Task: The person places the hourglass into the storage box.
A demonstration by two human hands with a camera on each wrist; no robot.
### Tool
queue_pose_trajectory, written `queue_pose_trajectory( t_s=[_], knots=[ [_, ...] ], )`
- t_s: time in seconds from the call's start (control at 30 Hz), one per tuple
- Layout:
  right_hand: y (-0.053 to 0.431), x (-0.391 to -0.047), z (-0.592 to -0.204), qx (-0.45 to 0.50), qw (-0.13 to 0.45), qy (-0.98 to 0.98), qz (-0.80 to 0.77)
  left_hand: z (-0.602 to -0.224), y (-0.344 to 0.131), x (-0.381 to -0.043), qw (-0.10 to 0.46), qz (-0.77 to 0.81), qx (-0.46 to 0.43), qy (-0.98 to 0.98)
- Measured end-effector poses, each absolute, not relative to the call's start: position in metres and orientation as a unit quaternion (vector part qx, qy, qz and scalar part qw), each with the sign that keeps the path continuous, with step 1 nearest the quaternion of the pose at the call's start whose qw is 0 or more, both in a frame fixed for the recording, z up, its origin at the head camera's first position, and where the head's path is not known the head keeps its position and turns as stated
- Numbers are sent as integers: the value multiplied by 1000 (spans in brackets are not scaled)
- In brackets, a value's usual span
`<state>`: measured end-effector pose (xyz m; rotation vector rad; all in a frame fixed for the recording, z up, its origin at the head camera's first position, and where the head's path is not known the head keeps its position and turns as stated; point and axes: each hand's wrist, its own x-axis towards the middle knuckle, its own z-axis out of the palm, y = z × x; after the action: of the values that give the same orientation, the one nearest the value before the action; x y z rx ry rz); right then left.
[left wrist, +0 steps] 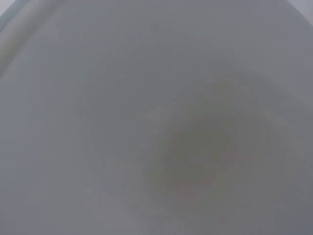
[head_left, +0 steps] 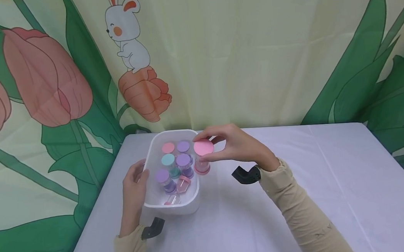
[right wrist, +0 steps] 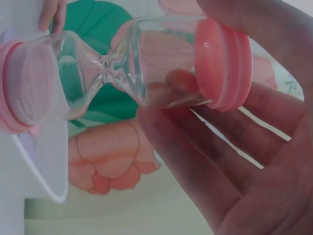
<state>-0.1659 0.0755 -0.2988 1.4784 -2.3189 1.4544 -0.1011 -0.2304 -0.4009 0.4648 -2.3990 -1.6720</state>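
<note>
My right hand [head_left: 236,145] grips a pink-capped hourglass [right wrist: 105,71] by its top end, thumb on one side and fingers on the other. In the head view the hourglass is upright beside the right rim of a white plastic bin [head_left: 189,207]. Pink sand lies in its lower bulb. My left hand [head_left: 133,192] holds the bin's left side at the rim. Inside the bin are several more hourglasses: purple ones [head_left: 162,176], a teal one [head_left: 168,159], a pink one standing at the back [head_left: 168,147], and pink ones lying tilted near the front [head_left: 183,184].
A white cloth covers the table [head_left: 249,223]. Behind it hangs a printed curtain [head_left: 253,61] with tulips, leaves and a rabbit on a carrot. Black wrist mounts [head_left: 246,175] sit at both sleeves. The left wrist view is filled by the blurred white bin wall [left wrist: 122,98].
</note>
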Motion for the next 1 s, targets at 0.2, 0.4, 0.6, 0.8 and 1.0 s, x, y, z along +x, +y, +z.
queue_pose_trajectory(
  t_s=[0.2,0.4,0.6,0.8,1.0],
  knots=[
    [56,-167,-297,491,7,-728,478,-401,-231,-102,89,-565,154,-806],
    [37,-170,-297,505,-12,-709,493,-402,-232,-103,94,-562,154,-807],
    [21,-173,-299,503,-42,-707,494,-403,-233,-104,97,-563,157,-805],
    [3,-175,-304,504,-65,-708,491,-402,-233,-104,89,-566,159,-804],
    [-16,-177,-312,509,-81,-705,487,-401,-232,-103,81,-564,157,-807]
  ],
)
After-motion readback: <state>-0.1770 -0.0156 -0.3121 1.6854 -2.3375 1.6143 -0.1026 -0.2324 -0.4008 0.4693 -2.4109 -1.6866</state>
